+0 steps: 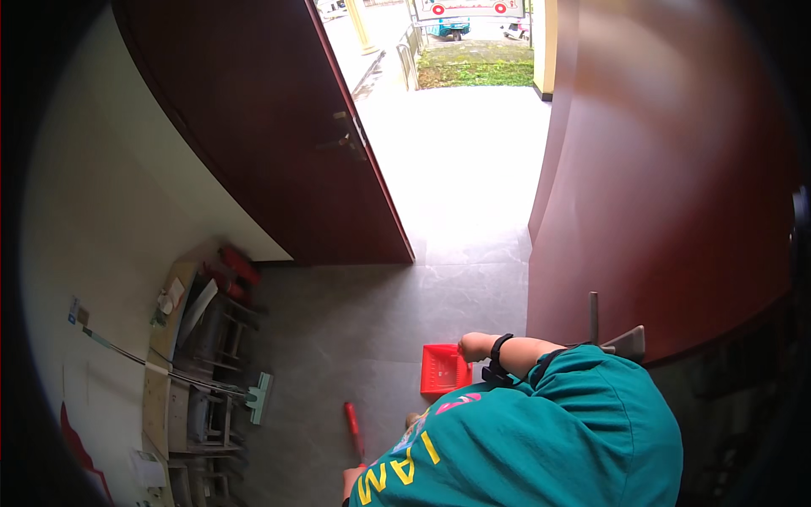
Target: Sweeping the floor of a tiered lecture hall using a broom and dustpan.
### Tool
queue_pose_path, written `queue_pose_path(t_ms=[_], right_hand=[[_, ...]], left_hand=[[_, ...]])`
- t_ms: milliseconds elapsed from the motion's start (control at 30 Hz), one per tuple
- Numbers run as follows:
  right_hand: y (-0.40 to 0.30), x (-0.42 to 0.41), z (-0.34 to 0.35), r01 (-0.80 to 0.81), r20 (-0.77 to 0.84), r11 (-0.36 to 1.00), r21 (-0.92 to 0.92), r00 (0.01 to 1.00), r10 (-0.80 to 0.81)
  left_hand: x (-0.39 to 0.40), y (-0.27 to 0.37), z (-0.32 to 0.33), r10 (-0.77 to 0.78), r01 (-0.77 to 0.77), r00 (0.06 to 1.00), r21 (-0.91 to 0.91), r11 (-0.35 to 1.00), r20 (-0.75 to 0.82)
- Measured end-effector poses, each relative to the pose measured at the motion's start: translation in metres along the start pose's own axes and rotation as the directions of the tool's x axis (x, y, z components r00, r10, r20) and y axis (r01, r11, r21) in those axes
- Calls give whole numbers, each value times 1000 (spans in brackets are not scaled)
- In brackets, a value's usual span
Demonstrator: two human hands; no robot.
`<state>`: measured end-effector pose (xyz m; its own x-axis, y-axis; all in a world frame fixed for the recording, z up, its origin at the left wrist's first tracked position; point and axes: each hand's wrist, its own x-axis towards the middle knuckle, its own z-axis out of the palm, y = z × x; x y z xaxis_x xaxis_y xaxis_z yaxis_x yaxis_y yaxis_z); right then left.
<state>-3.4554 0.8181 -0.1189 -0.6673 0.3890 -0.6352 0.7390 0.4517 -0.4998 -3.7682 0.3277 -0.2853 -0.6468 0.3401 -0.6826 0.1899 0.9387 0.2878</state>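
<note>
A red plastic dustpan [437, 374] with a ridged inside shows against the grey tiled floor [304, 355]. My right hand [474, 347], closed in a fist at the pan's upper right side, appears to grip its handle, which is mostly hidden. A black strap circles that wrist. Toward the bottom edge, my left hand [350, 480] is partly covered by my teal shirt [545, 437]. It is closed around a red handle [352, 426], probably of a broom, whose far part is hidden by my body.
A dark red door [266, 127] stands ajar at a bright doorway. Another dark red panel [659, 190] rises on the right. Along the left wall are a wooden shelf unit [155, 405] with stools beneath, and a mop with a pale green head [258, 399].
</note>
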Motion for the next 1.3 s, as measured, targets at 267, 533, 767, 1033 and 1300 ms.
queue_pose_path(t_ms=[267,533,767,1033,1300], right_hand=[[-8,5,1,3,-1,998,-70,1000,-3],[0,23,6,42,-43,996,-81,998,-46],[0,17,3,54,-71,996,-75,996,-60],[-19,34,-3,145,-178,986,-88,971,-159],[-17,99,-17,-45,-65,959,282,996,65]], left_hand=[[-93,144,-10,115,-46,974,-325,945,197],[-142,185,-20,120,25,961,-506,862,251],[-153,181,-29,92,35,979,-587,809,184],[-90,93,-36,-33,6,996,-307,952,-83],[-88,134,-85,-328,230,944,-754,615,21]])
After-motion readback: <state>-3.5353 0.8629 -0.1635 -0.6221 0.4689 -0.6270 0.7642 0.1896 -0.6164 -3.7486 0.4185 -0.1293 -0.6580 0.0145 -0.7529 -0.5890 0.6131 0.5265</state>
